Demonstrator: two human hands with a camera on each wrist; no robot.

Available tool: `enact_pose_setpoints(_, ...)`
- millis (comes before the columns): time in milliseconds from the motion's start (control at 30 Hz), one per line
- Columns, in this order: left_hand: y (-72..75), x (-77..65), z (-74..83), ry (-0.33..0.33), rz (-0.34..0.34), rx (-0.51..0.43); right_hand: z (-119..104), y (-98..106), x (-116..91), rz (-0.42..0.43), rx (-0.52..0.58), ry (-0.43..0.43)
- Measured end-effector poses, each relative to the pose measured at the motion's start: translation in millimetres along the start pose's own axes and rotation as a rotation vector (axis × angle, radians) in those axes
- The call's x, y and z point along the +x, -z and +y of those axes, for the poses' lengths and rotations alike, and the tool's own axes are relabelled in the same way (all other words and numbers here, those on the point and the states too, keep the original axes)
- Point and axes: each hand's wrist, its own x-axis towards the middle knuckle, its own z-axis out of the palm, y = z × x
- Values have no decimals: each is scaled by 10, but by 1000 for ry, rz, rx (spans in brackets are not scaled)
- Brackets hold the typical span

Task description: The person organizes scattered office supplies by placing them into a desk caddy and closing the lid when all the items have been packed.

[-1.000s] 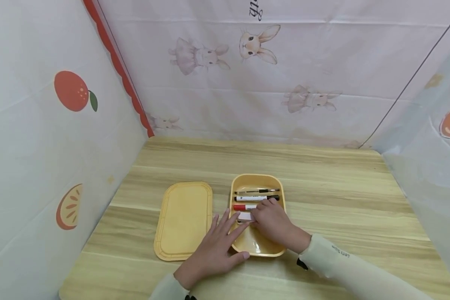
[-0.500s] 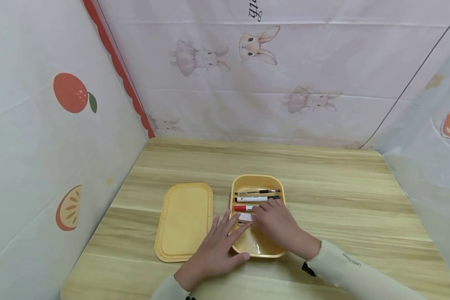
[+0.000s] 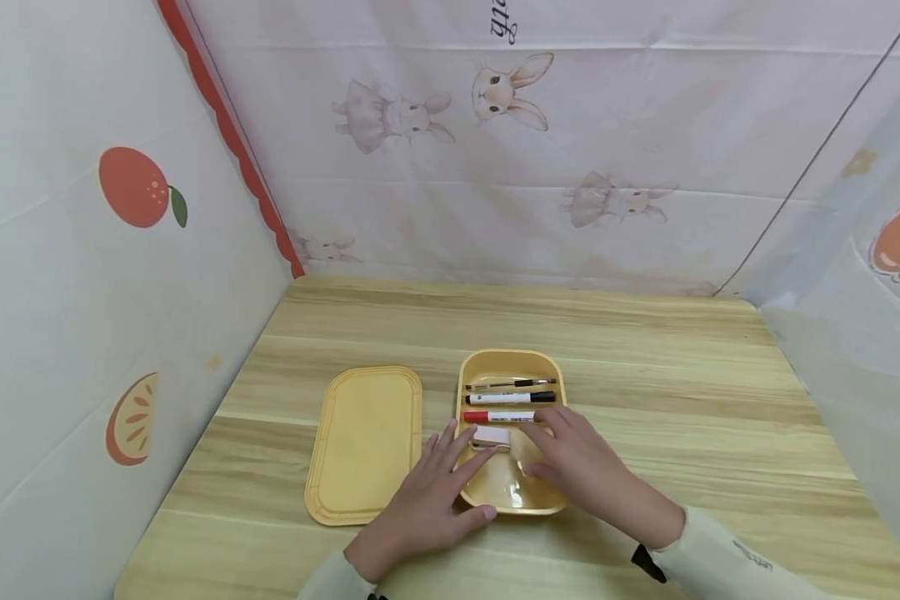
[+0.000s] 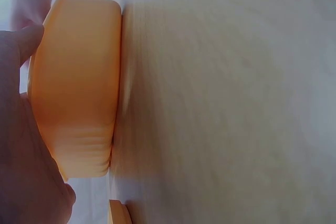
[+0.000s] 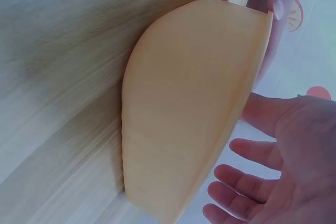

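Note:
A yellow box (image 3: 506, 493) stands uncovered on the wooden table. Across its inside lie a thin pen (image 3: 513, 384), a white marker with a black cap (image 3: 501, 398), a red-capped marker (image 3: 498, 417) and a small white block (image 3: 492, 436) whose kind is unclear. My left hand (image 3: 429, 510) rests over the box's left rim with fingers spread, fingertips at the block's left end. The right hand (image 3: 585, 467) hovers over the box's right side, its loosely bent fingers holding nothing; in the right wrist view those fingers (image 5: 247, 184) show beside the box wall (image 5: 194, 93).
A flat yellow lid (image 3: 367, 446) lies on the table (image 3: 682, 400) just left of the box. Printed cloth walls (image 3: 540, 225) with rabbits and fruit enclose the table at the back and both sides.
My right hand has let go of the white block and drawn back to the right, uncovering more of the block and the red-capped marker. The left hand stays in place.

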Motion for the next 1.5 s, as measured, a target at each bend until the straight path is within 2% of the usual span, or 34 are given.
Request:
enact_pose_setpoints(500,15,-7,12,-5,7,-4,44,128,-269,-29,-57,-138)
enact_pose_setpoints(767,-1,0,5,-10,15,-10,82,129,-451,-66,-8,-255)
enact_pose_setpoints(1033,3,-10,10,-19,26,-7,93,118,-705,-27,49,-327)
enact_pose_setpoints(1500,-24,-6,-13,-25,34,6,123,87,-1175,44,31,-340)
